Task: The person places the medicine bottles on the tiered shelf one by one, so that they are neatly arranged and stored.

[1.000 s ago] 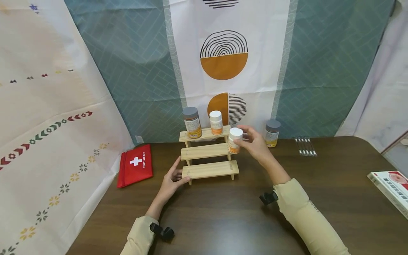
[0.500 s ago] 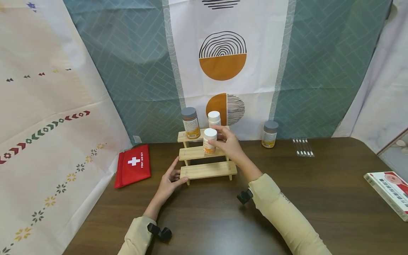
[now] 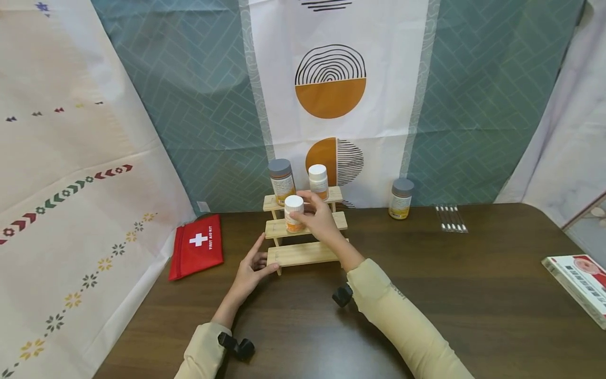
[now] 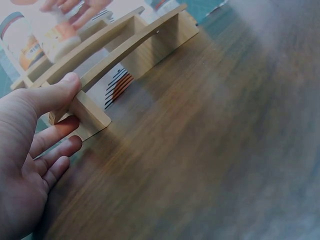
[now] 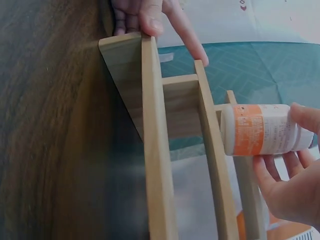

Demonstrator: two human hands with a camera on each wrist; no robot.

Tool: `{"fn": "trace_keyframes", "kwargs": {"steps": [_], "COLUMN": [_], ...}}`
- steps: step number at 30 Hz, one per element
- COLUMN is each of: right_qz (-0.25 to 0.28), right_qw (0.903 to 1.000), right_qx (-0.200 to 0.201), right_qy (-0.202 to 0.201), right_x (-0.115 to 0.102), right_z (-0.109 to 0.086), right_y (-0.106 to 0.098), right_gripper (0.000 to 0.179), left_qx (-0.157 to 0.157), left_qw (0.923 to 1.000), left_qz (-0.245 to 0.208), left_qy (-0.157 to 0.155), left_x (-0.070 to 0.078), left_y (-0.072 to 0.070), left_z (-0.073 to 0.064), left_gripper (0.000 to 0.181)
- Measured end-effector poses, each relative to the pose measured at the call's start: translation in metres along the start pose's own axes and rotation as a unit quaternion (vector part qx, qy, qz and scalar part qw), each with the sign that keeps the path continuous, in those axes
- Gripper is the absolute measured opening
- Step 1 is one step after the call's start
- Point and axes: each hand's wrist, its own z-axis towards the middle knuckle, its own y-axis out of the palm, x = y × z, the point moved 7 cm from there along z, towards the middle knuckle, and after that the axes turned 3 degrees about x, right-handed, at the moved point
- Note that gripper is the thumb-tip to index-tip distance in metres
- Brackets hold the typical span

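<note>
My right hand (image 3: 319,219) grips a small white pill bottle (image 3: 294,214) with an orange-banded label, thumb on one side and fingers on the other. The bottle is upright at the left part of the middle step of a three-tier wooden stand (image 3: 303,253); in the right wrist view the bottle's base (image 5: 228,131) is right at that step's edge. My left hand (image 3: 249,268) holds the stand's left end, thumb on the lowest step and index finger reaching up to the middle one. On the top step stand a grey-capped jar (image 3: 283,184) and another white bottle (image 3: 319,180).
A second grey-capped jar (image 3: 400,199) stands on the table right of the stand. Beyond it lies a pack of cotton swabs (image 3: 451,219). A red first aid pouch (image 3: 197,246) lies at left, a white box (image 3: 579,281) at the right edge. Patterned cloth hangs behind.
My right hand has carried the white bottle leftward from the stand's right end to the left part of the middle step, and slightly down. My left hand keeps its hold on the stand.
</note>
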Motion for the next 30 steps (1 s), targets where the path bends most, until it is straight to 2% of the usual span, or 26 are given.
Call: {"fn": "trace_keyframes", "kwargs": {"steps": [10,20,30], "right_qz": [0.008,-0.001,-0.005], "right_qw": [0.9997,0.9997,0.9998], "right_qx": [0.022,0.021,0.017], "right_qy": [0.003,-0.009,-0.001], "right_x": [0.006,0.01,0.013], "right_z": [0.001,0.005,0.006], "right_y": [0.007,0.017,0.015], "right_gripper": [0.054,0.055,0.055], "left_qx": [-0.007,0.004,0.001], "left_qw": [1.0,1.0,0.9999], "left_qz": [0.001,0.004,-0.001], "left_qy": [0.005,-0.007,-0.011], "left_x": [0.001,0.0,0.002], "left_y": [0.003,-0.002,0.002], "left_z": [0.001,-0.001,0.0], "left_gripper": [0.088,0.089,0.089]}}
